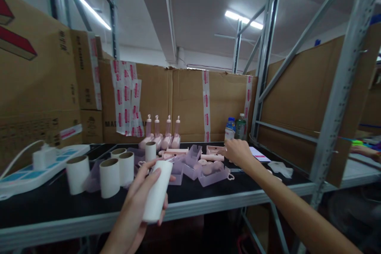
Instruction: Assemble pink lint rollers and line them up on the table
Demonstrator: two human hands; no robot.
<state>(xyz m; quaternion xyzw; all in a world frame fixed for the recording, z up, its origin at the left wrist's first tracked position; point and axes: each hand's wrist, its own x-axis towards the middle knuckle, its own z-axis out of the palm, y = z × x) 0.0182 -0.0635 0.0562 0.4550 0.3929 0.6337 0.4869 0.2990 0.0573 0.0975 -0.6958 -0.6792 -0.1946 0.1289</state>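
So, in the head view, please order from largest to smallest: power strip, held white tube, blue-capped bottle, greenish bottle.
1. Power strip
2. Held white tube
3. Blue-capped bottle and greenish bottle: too alike to rank

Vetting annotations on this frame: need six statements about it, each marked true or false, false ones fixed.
1. The left hand holds a smooth white cylinder. True.
2. The plastic bottle with a blue cap lies on its side. False: the bottle stands upright.
3. The right hand is beside pale pink plastic parts. True.
4. The long white-and-blue power strip is at the right end of the black tabletop. False: the power strip is at the left end.
5. Four pale pink pieces with upright stems stand before the brown cardboard wall. True.
6. The hollow white tubes with brown inner walls are stacked. False: the tubes stand separately, upright.
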